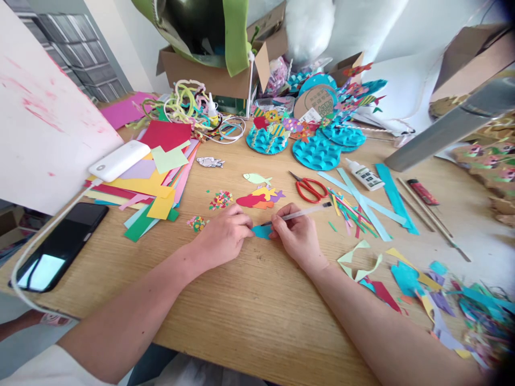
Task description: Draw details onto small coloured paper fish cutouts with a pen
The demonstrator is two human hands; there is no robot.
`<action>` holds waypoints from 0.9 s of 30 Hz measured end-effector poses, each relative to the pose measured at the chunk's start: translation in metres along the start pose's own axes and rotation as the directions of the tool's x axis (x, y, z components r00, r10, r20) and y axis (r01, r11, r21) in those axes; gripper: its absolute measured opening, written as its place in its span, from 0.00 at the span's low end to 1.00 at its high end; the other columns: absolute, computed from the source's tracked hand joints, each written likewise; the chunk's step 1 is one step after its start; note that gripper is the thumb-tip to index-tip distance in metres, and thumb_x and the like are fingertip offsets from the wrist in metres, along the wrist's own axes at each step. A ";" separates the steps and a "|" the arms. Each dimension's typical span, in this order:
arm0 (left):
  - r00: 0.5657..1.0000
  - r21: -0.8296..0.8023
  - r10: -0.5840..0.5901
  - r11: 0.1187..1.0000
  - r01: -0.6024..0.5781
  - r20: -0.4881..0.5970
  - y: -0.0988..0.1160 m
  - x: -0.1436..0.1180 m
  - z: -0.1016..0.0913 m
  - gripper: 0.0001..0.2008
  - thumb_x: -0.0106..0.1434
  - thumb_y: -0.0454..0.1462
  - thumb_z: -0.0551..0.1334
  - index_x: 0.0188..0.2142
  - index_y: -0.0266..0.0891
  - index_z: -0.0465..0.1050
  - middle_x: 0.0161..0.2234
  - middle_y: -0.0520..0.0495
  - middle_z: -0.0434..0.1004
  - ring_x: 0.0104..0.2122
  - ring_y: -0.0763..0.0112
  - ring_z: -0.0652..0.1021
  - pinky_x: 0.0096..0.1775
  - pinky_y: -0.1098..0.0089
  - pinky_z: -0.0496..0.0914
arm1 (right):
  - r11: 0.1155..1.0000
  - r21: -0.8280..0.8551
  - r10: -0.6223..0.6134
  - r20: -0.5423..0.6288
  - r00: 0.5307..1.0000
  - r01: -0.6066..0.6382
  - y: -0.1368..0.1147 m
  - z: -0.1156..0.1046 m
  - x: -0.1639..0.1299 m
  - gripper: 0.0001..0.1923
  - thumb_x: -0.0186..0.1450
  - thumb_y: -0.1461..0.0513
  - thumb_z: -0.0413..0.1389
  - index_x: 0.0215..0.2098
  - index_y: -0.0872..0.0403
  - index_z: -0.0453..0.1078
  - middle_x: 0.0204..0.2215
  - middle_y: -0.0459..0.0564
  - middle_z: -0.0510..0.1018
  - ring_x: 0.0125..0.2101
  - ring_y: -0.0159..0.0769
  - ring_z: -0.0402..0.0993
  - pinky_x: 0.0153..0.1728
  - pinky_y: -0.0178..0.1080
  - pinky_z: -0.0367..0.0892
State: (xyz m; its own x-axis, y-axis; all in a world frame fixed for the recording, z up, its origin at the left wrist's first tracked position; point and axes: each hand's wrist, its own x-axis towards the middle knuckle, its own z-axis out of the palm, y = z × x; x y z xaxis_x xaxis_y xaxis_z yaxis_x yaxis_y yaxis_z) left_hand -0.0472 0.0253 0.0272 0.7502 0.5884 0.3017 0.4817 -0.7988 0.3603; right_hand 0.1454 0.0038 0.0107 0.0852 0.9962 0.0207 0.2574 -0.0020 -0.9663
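Observation:
A small blue paper piece (262,231) lies on the table between my hands. My left hand (226,231) has its fingers curled closed on the piece's left end. My right hand (295,231) grips a slim clear pen (306,211), its dark tip over the paper and its capped end pointing right. Just beyond are cut paper fish in red (252,200), yellow, orange and purple, partly overlapping. A pale green fish (257,178) and a grey patterned fish (211,162) lie farther back. Red-handled scissors (309,188) rest beyond my right hand.
Confetti dots (221,200) sit beyond my left hand. Stacked coloured paper (161,182), a white power bank (119,161) and a phone (64,244) are left. Paper strips (364,203), a glue bottle (365,175), brushes (434,219) and scraps (406,279) are right. Blue scalloped discs (316,154) stand behind.

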 end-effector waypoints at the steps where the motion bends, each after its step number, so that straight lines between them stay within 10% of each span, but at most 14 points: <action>1: 1.000 -0.003 0.003 1.000 -0.003 -0.013 0.000 0.000 0.000 0.14 0.61 0.23 0.56 0.34 0.37 0.79 0.35 0.47 0.77 0.39 0.65 0.68 0.41 0.63 0.69 | 1.000 -0.006 0.001 0.004 1.000 -0.001 0.001 0.000 0.000 0.06 0.58 0.61 0.55 0.27 0.52 0.62 0.18 0.41 0.69 0.16 0.31 0.71 0.17 0.32 0.62; 9: 0.969 -0.026 -0.020 1.000 0.014 -0.245 -0.006 0.001 -0.008 0.15 0.58 0.22 0.54 0.33 0.36 0.77 0.32 0.47 0.79 0.38 0.65 0.70 0.44 0.60 0.70 | 1.000 -0.013 0.000 0.019 1.000 0.000 0.001 0.000 0.002 0.06 0.59 0.61 0.55 0.27 0.52 0.62 0.18 0.40 0.69 0.17 0.31 0.71 0.17 0.31 0.62; 27: 0.989 0.052 0.033 0.998 -0.041 0.142 0.000 -0.001 -0.005 0.16 0.63 0.25 0.55 0.41 0.39 0.78 0.35 0.47 0.76 0.41 0.64 0.68 0.45 0.64 0.67 | 0.998 -0.035 -0.044 0.053 0.998 0.046 0.006 0.002 0.003 0.09 0.61 0.57 0.56 0.28 0.52 0.63 0.17 0.42 0.69 0.14 0.27 0.61 0.15 0.31 0.56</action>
State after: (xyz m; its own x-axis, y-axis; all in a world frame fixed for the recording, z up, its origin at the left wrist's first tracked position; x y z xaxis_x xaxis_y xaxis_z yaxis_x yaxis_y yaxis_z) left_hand -0.0503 0.0250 0.0316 0.8226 0.5378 0.1847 0.4734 -0.8276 0.3015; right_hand 0.1451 0.0070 0.0047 0.0231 0.9985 0.0494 0.2948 0.0404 -0.9547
